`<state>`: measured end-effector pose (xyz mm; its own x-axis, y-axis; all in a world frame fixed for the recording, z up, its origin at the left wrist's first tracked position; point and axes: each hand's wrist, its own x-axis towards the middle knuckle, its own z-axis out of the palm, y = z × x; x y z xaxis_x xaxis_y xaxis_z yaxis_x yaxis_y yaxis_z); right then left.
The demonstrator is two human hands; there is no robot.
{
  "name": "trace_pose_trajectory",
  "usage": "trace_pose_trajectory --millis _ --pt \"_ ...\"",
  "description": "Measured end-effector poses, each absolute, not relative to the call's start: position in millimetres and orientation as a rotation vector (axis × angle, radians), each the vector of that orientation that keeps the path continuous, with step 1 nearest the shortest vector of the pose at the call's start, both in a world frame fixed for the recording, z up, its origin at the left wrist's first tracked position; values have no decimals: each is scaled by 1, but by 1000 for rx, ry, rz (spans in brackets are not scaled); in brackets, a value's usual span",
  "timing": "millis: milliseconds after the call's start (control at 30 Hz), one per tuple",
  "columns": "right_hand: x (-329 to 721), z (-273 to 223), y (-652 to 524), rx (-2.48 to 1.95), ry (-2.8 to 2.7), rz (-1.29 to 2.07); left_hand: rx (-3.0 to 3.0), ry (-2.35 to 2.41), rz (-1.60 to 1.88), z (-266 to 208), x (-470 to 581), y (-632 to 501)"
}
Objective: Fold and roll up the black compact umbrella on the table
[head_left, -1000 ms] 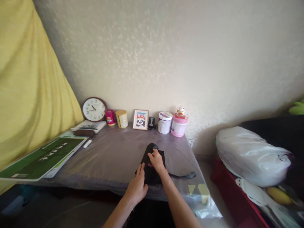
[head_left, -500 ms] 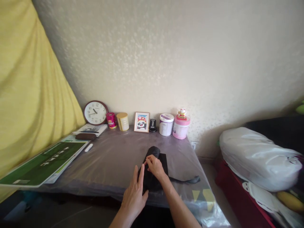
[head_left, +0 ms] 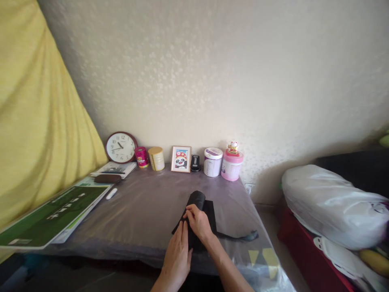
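Note:
A black cloth roll (head_left: 196, 198), partly wound up, lies near the front edge of the table, pointing away from me. Its flat unrolled part (head_left: 210, 215) shows on the right, and a dark strap (head_left: 240, 237) trails from it. My left hand (head_left: 178, 253) grips the near left side of the roll, fingers straight and together, the thumb at the near end. Bent over the top of the roll is my right hand (head_left: 198, 222), its fingertips close to the left fingertips. Both hands cover the middle of the roll.
Along the wall stand a clock (head_left: 121, 147), a pink can (head_left: 141, 157), a yellow-lidded tin (head_left: 156, 158), a panda picture frame (head_left: 181, 159) and two tubs (head_left: 212, 162). A green board (head_left: 60, 213) lies left. A white bag (head_left: 331, 205) bulges beyond the table's right side.
My left fingers have come together and down against the roll. The right hand has shifted slightly down and stays on top. The view has tilted a little.

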<state>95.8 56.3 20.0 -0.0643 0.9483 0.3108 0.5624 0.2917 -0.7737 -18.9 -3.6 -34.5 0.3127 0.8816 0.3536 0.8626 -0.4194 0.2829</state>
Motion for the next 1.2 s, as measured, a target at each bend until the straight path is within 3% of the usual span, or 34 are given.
trace_pose_trajectory --millis 167,433,700,933,1200 --pt "102 12 51 -1179 -1922 280 2505 1627 913 -52 -17 -2" --pt "119 -1 94 -1272 -2093 250 2341 1621 737 -52 -16 -3" --pt "129 -7 136 -1451 -1927 195 2252 1618 528 -37 -16 -2" --pt "175 -4 125 -1725 -1471 370 2273 1632 462 -22 -15 -3" --pt "194 -17 81 -1797 -1343 628 2308 1627 581 -30 -17 -1"
